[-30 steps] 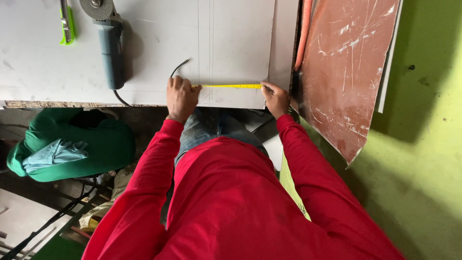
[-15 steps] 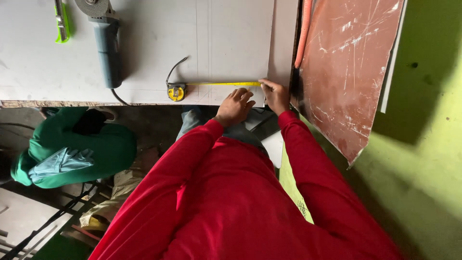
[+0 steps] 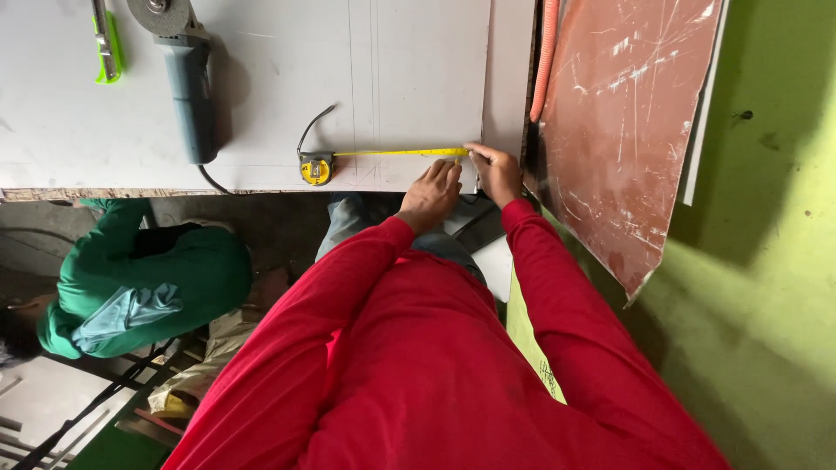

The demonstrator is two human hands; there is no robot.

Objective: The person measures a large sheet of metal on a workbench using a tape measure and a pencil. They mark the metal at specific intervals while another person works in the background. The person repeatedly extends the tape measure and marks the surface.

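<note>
A white board (image 3: 261, 104) with pencil lines lies in front of me. On it sits a yellow tape measure (image 3: 316, 168), its yellow blade (image 3: 396, 153) pulled out to the right along the board's near edge. My right hand (image 3: 496, 172) pinches the blade's end at the board's right edge. Just below the blade, my left hand (image 3: 433, 193) lies on the board with its fingers stretched out and holds nothing. Both my sleeves are red.
A grey angle grinder (image 3: 187, 78) lies on the board at upper left, beside a green utility knife (image 3: 106, 39). A scratched reddish-brown slab (image 3: 618, 130) and an orange hose (image 3: 547, 57) stand to the right. A person in green (image 3: 139, 287) crouches below the board.
My left hand let go of the tape measure's case and slid right along the blade to rest close to my right hand. The case stays on the board.
</note>
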